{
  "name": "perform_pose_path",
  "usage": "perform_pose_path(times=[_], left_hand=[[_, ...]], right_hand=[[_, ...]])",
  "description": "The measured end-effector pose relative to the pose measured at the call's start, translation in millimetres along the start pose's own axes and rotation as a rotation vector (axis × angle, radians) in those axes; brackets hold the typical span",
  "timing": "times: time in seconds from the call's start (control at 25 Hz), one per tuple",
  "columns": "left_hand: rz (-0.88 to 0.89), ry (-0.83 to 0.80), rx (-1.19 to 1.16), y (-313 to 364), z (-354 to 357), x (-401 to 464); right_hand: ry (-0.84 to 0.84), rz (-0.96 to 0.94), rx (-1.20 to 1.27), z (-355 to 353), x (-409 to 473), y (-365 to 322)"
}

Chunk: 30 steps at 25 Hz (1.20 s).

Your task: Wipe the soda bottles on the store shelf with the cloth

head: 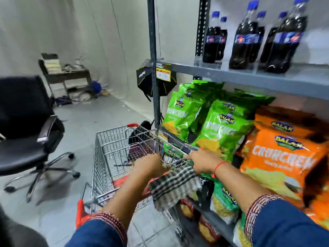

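Several dark soda bottles with blue caps point(247, 38) stand on the grey upper shelf point(267, 81) at the top right, well above my hands. A black-and-white checked cloth point(172, 188) hangs over the near rim of a wire shopping cart point(106, 154). My left hand point(149, 164) is closed at the cloth's upper left edge on the cart rim. My right hand point(201, 163) grips the cloth's upper right edge, its index finger stretched along the wire. Both hands are at the height of the snack shelf.
Green snack bags point(219, 132) and orange snack bags point(283, 154) fill the shelf beside my right arm, with more packets below. A black office chair point(26, 132) stands left. A cluttered table point(67, 75) sits at the back wall. A grey shelf post point(154, 68) rises ahead.
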State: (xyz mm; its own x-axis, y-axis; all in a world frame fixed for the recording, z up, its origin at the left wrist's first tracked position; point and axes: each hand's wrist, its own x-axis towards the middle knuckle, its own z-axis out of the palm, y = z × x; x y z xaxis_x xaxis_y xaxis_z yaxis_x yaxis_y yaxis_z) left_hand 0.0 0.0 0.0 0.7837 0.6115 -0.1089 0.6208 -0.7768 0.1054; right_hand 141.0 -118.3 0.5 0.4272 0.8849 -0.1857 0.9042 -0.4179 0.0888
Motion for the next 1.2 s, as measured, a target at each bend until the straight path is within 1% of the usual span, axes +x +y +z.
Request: perform_pose_path(times=[0.04, 0.08, 0.12, 0.16, 0.24, 0.32, 0.44, 0.6, 0.64, 0.68, 0.76, 0.84, 0.88, 0.92, 1.0, 1.04, 1.08, 1.12, 1.16, 1.2], left_hand=[[-0.003, -0.119, 0.002, -2, 5, -3], [0.009, -0.202, 0.001, -1, 10, -5], [0.030, -0.269, -0.015, -2, 16, -7], [0.024, -0.291, -0.031, -3, 20, -7], [0.027, -0.283, -0.038, -1, 24, -8], [0.014, -0.240, -0.040, 1, 20, -8], [0.029, -0.166, 0.033, 3, 9, -12], [0.104, -0.217, 0.125, 9, -17, -13], [0.136, -0.218, 0.100, 13, -26, -11], [0.188, -0.204, 0.007, 20, -36, -8], [0.316, -0.151, -0.366, 39, -58, -2], [0.369, -0.110, -0.739, 60, -79, 4], [0.371, -0.099, -0.874, 70, -88, 9], [0.367, -0.095, -0.985, 77, -96, 13], [0.411, -0.111, -1.186, 93, -112, 23], [0.457, -0.138, -1.297, 101, -120, 29], [0.513, -0.173, -1.401, 109, -130, 34], [0.565, -0.214, -1.488, 116, -139, 39], [0.619, -0.262, -1.535, 121, -149, 43], [0.686, -0.323, -1.545, 125, -156, 48]], right_hand=[[-0.086, -0.008, 0.011, 2, 1, -4], [-0.154, -0.017, 0.054, 4, 3, -5], [-0.204, -0.023, 0.085, 8, 4, -6], [-0.209, -0.021, 0.105, 10, 6, -7], [-0.123, -0.034, 0.103, 12, 8, -6], [-0.009, -0.047, 0.045, 15, 7, -6], [0.093, -0.057, -0.021, 10, 5, -10], [0.241, -0.084, 0.008, -22, -8, -10], [0.290, -0.090, 0.012, -34, -14, -8], [0.354, -0.105, 0.008, -47, -20, -5], [0.438, -0.106, -0.025, -80, -34, 4], [0.488, -0.056, -0.028, -110, -49, 17], [0.541, -0.019, -0.007, -122, -56, 26], [0.645, 0.020, 0.023, -128, -63, 33], [0.996, 0.128, 0.106, -125, -73, 41], [1.096, 0.182, 0.166, -120, -77, 39], [1.098, 0.223, 0.224, -116, -76, 35], [1.044, 0.248, 0.297, -111, -72, 30], [0.987, 0.270, 0.367, -107, -65, 27], [0.983, 0.290, 0.417, -106, -56, 26]])
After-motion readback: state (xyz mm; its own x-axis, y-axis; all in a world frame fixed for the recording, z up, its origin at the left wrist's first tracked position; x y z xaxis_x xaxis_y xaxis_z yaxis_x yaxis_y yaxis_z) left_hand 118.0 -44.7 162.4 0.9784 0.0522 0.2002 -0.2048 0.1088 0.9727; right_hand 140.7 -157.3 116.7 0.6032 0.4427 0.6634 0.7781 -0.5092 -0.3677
